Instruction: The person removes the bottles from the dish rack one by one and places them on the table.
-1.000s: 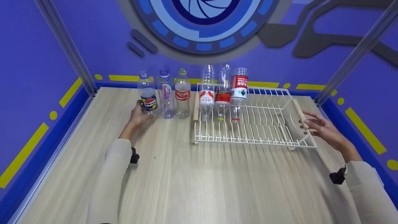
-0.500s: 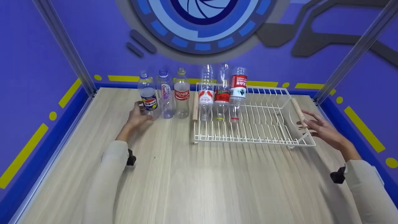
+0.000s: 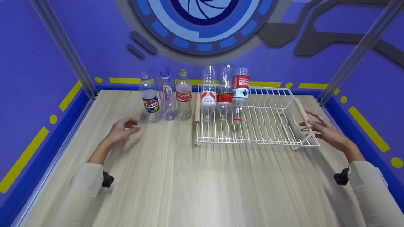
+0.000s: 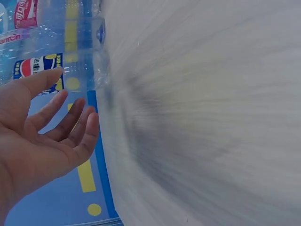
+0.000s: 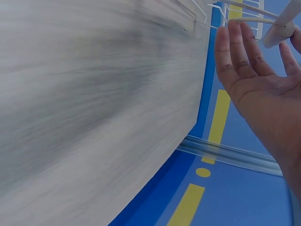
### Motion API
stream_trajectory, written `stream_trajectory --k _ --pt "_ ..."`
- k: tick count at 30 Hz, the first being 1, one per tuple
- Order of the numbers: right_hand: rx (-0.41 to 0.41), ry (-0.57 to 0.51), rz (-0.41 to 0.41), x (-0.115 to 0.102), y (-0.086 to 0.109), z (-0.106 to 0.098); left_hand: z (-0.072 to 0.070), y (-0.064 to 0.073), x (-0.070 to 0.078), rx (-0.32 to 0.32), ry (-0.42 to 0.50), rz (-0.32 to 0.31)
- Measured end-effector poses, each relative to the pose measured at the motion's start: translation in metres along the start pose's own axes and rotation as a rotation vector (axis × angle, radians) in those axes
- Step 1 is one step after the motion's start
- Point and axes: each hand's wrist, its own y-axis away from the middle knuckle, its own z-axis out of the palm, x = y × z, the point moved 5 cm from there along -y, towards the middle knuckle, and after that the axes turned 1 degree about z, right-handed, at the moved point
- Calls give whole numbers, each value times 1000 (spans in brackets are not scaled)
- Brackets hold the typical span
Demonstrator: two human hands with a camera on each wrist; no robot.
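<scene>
My left hand (image 3: 123,130) is apart from the bottles, fingers loosely bent and holding nothing. Nearest to it stands an upright clear plastic bottle with a dark blue label (image 3: 151,105). A purple-tinted bottle (image 3: 168,94) and a red-labelled bottle (image 3: 183,96) stand to its right. My right hand (image 3: 328,132) holds the wooden handle (image 3: 302,113) of a white wire dish rack (image 3: 258,144), thumb in front and some fingertips beyond it. In the right wrist view, several fingers (image 5: 237,61) reach out quite straight below the handle. Three bottles (image 3: 240,86) sit neck down in the rack's left side.
The rack's other wooden handle (image 3: 197,108) is beside the red-labelled bottle. A blue-purple wall (image 3: 104,41) rises behind the wooden table (image 3: 189,183), with metal posts (image 3: 71,60) at the corners. Bare tabletop lies before the rack.
My left hand was at the blue-labelled bottle's base; it has let go and drawn back toward the lower left. The bottle stays upright. My right hand stays at the rack handle.
</scene>
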Motion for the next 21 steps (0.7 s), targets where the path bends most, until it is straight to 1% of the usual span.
stream_trajectory --k 2,4,6,8,10,13,15,17,19,21 --pt "-7 -20 -6 1 0 0 2 7 4 -21 -7 2" --pt "-14 -40 -11 1 0 1 6 10 9 -38 -11 18" --pt "-20 -59 -14 2 -1 1 12 11 14 -58 -9 31" --pt "-27 -81 -16 3 0 1 21 9 21 -78 5 45" --pt "-30 -82 -10 3 1 1 33 5 28 -99 30 55" --pt "-20 -62 2 4 4 -1 53 -2 42 -148 86 97" --pt "-16 -55 7 5 6 -2 68 -5 53 -188 124 138" --pt "-15 -59 6 5 6 -1 81 -7 66 -227 157 193" --pt "-21 -71 4 5 4 0 92 -6 78 -248 173 231" --pt "-28 -78 1 5 1 2 101 -5 88 -255 174 258"
